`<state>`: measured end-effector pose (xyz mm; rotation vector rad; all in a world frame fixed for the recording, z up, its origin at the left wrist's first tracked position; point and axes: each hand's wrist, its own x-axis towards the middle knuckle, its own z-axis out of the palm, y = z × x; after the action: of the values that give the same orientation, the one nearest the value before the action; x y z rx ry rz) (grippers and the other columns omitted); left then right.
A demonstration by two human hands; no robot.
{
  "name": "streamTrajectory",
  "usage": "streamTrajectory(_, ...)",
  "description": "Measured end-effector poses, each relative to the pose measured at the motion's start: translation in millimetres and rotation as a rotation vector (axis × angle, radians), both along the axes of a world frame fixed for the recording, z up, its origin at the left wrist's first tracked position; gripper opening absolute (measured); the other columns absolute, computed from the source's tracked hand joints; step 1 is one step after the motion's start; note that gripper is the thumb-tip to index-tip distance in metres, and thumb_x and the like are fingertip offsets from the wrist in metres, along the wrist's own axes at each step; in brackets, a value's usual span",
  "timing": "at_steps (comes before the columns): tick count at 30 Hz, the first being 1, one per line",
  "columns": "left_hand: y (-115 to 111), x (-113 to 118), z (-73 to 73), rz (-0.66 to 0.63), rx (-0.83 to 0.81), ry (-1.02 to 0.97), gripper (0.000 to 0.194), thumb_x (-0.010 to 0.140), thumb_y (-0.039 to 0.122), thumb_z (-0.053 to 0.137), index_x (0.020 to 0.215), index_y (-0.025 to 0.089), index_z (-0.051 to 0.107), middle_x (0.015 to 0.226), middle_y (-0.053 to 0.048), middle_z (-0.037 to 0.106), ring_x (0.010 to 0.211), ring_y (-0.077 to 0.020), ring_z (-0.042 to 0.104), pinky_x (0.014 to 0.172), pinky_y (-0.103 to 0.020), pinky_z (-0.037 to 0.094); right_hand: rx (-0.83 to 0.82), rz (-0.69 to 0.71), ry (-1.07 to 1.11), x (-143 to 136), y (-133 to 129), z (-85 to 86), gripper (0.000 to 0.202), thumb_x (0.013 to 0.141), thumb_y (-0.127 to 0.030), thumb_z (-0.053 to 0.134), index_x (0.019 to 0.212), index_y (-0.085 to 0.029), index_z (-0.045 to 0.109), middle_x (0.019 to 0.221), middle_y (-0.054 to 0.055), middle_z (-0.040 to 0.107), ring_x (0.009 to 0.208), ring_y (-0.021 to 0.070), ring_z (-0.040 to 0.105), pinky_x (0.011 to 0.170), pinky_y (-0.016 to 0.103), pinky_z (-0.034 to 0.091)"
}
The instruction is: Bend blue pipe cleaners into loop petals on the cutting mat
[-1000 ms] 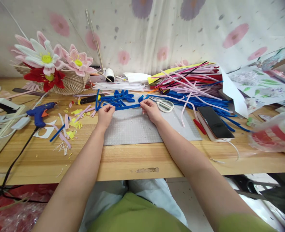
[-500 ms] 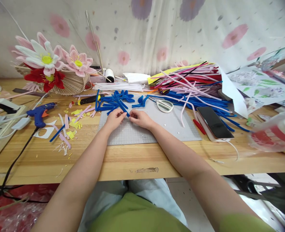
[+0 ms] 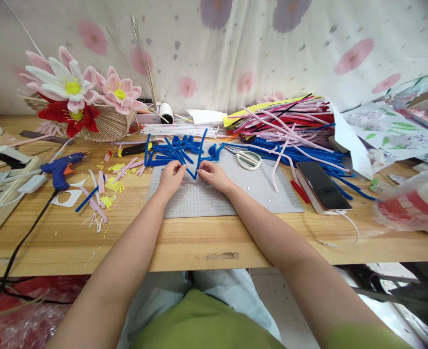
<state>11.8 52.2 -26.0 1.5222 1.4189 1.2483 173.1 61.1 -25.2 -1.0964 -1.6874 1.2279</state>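
A blue pipe cleaner (image 3: 195,175), bent into a V with its point toward me, is held over the grey cutting mat (image 3: 221,201). My left hand (image 3: 172,178) pinches its left arm, and my right hand (image 3: 214,176) pinches the right arm, whose free end stands up beyond the fingers. Just behind my hands lie several blue pipe cleaner pieces (image 3: 159,159), some of them bent into loops. To the right of them rests a small curled blue piece (image 3: 214,151). White-handled scissors (image 3: 248,160) lie on the mat, right of my right hand.
At the left are a blue glue gun (image 3: 59,170), coloured scraps (image 3: 108,201) and fuzzy flowers (image 3: 71,88). A bundle of pipe cleaners (image 3: 290,121) lies at the back right. Nearer are a phone (image 3: 324,186), a red object (image 3: 300,191) and a bagged cup (image 3: 413,203).
The blue pipe cleaner, nearly straight between my fingers before, is now folded into a V. My hands have moved slightly apart, and its right arm now points up and away.
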Motion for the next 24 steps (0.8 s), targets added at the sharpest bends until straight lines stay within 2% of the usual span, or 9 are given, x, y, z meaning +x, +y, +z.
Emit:
streamTrajectory(3, 0, 1, 0.7, -0.001, -0.008, -0.047, 0.023, 0.075, 0.034, 0.054, 0.061, 0.019, 0.045, 0.051, 0.004, 0.044, 0.043, -0.0076, 0.045, 0.04, -0.019, 0.043, 0.0, -0.007, 0.007, 0, 1, 0.0, 0.017, 0.071, -0.033, 0.05, 0.067, -0.019, 0.042, 0.053, -0.005, 0.05, 0.044, 0.0064, 0.037, 0.045, 0.02, 0.03)
streamTrajectory(6, -2, 3, 1.8, -0.109, -0.059, -0.097, 0.02, 0.071, 0.036, 0.06, 0.071, 0.019, 0.049, 0.059, 0.004, 0.05, 0.047, -0.0082, 0.052, 0.041, -0.019, 0.044, 0.026, 0.008, 0.005, -1, 1, -2.9, 0.015, 0.071, -0.033, 0.05, 0.07, -0.019, 0.044, 0.053, -0.005, 0.05, 0.045, 0.0065, 0.037, 0.046, 0.02, 0.03)
streamTrajectory(8, -5, 5, 2.4, -0.2, -0.085, -0.108, 0.026, 0.067, 0.036, 0.065, 0.078, 0.019, 0.05, 0.066, 0.003, 0.054, 0.052, -0.0092, 0.057, 0.043, -0.019, 0.045, 0.057, 0.017, 0.003, -1, 1, -4.9, 0.015, 0.071, -0.033, 0.05, 0.071, -0.019, 0.045, 0.053, -0.005, 0.05, 0.046, 0.0069, 0.038, 0.047, 0.02, 0.03)
streamTrajectory(11, -6, 7, 2.7, -0.256, -0.115, -0.112, 0.032, 0.062, 0.035, 0.069, 0.076, 0.018, 0.047, 0.067, 0.002, 0.056, 0.055, -0.0106, 0.059, 0.044, -0.02, 0.046, 0.084, 0.014, 0.01, -2, 1, -5.9, 0.016, 0.072, -0.034, 0.05, 0.071, -0.018, 0.045, 0.054, -0.005, 0.049, 0.048, 0.0074, 0.04, 0.049, 0.02, 0.031)
streamTrajectory(14, -6, 7, 2.2, -0.237, -0.125, -0.12, 0.029, 0.062, 0.031, 0.069, 0.075, 0.017, 0.047, 0.065, 0.002, 0.056, 0.056, -0.0109, 0.059, 0.045, -0.02, 0.046, 0.083, 0.008, -0.016, -2, 1, -5.6, 0.017, 0.074, -0.035, 0.049, 0.072, -0.019, 0.045, 0.054, -0.005, 0.049, 0.049, 0.0078, 0.04, 0.05, 0.021, 0.032)
streamTrajectory(17, -4, 4, 1.1, -0.165, -0.113, -0.102, 0.023, 0.064, 0.027, 0.066, 0.077, 0.017, 0.049, 0.066, 0.002, 0.055, 0.057, -0.011, 0.058, 0.045, -0.02, 0.046, 0.097, -0.021, -0.1, -2, 1, -6.4, 0.016, 0.074, -0.034, 0.05, 0.07, -0.018, 0.046, 0.055, -0.004, 0.051, 0.049, 0.0084, 0.042, 0.051, 0.022, 0.033)
streamTrajectory(24, 3, -14, -0.7, 0.006, 0.018, 0.017, 0.014, 0.065, 0.021, 0.06, 0.077, 0.019, 0.052, 0.065, 0.002, 0.051, 0.058, -0.0096, 0.05, 0.046, -0.018, 0.044, 0.136, 0.0, -0.192, -1, -2, -5.8, 0.012, 0.075, -0.029, 0.048, 0.075, -0.017, 0.051, 0.056, -0.004, 0.053, 0.052, 0.0088, 0.045, 0.055, 0.022, 0.035)
